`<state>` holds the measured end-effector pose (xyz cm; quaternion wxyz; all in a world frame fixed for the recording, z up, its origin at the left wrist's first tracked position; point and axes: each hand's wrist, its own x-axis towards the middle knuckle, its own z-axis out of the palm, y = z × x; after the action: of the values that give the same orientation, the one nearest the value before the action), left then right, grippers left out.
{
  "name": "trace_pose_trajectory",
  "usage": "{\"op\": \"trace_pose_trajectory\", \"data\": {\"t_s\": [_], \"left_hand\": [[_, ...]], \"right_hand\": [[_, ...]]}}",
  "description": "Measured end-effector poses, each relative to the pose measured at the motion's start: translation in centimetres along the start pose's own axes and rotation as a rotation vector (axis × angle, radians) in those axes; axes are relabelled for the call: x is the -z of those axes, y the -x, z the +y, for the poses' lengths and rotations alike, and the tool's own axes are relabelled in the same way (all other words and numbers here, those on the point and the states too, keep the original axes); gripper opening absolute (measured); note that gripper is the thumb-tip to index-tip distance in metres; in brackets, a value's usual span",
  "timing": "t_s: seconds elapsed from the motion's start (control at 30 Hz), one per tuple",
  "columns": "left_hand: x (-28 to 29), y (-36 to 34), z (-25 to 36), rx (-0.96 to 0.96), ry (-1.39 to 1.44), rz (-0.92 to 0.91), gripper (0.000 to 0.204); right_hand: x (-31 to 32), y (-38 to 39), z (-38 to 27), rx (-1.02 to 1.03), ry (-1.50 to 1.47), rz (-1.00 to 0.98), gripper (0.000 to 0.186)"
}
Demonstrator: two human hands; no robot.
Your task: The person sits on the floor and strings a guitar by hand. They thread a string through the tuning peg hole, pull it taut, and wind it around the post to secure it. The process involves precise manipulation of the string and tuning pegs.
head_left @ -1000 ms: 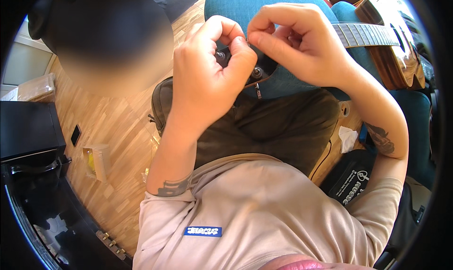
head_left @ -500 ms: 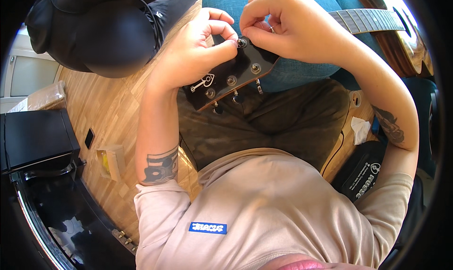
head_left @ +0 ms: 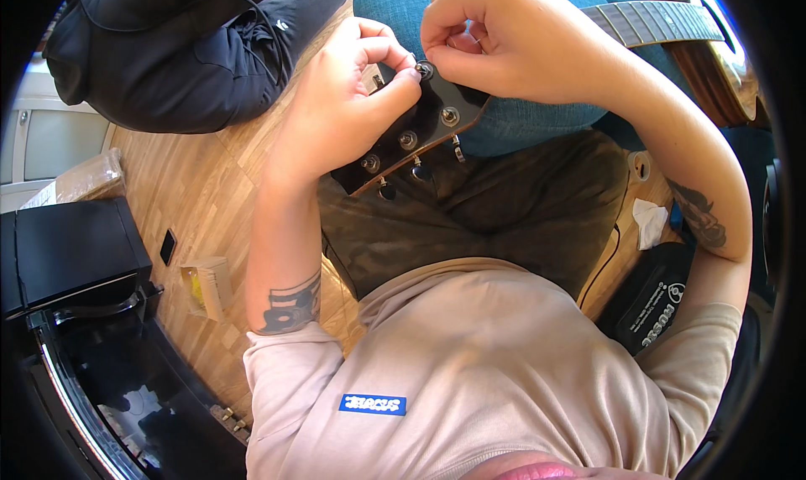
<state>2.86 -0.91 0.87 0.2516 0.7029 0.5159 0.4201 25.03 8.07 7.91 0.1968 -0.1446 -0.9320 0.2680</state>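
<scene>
A guitar's black headstock (head_left: 388,154) lies at an angle over my lap. Metal tuning posts (head_left: 408,139) stand on its face, and tuning pegs (head_left: 420,171) stick out along the near edge. My left hand (head_left: 336,94) is closed in a pinch, thumb and forefinger tips meeting at the far tuning post (head_left: 426,70). Whatever is between them is too small to name. Just right of it, my right hand (head_left: 512,48) is curled closed above the headstock's upper end. Its fingertips are partly hidden, and I cannot make out what they hold.
The fretted neck (head_left: 659,23) runs right to the guitar body (head_left: 730,94), over a blue cushion (head_left: 537,127). A person in black clothing (head_left: 201,60) is at upper left. A glossy black piece of furniture (head_left: 75,253), a phone (head_left: 169,247) and a small open box (head_left: 210,283) are left.
My left hand has shifted slightly left and down, now covering the key-shaped inlay. My right hand has moved a little left. The black-clothed person's shape has changed, showing more folds.
</scene>
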Motion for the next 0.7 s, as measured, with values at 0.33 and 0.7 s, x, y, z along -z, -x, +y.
{"op": "trace_pose_trajectory", "data": {"t_s": [0.33, 0.7], "left_hand": [[-0.8, 0.5, -0.5, 0.028, 0.122, 0.055, 0.017], [-1.6, 1.2, -0.2, -0.005, 0.058, 0.178, 0.012]], "right_hand": [[-0.2, -0.3, 1.1, -0.054, -0.054, -0.036, 0.016], [0.0, -0.4, 1.1, -0.061, -0.024, -0.044, 0.016]]}}
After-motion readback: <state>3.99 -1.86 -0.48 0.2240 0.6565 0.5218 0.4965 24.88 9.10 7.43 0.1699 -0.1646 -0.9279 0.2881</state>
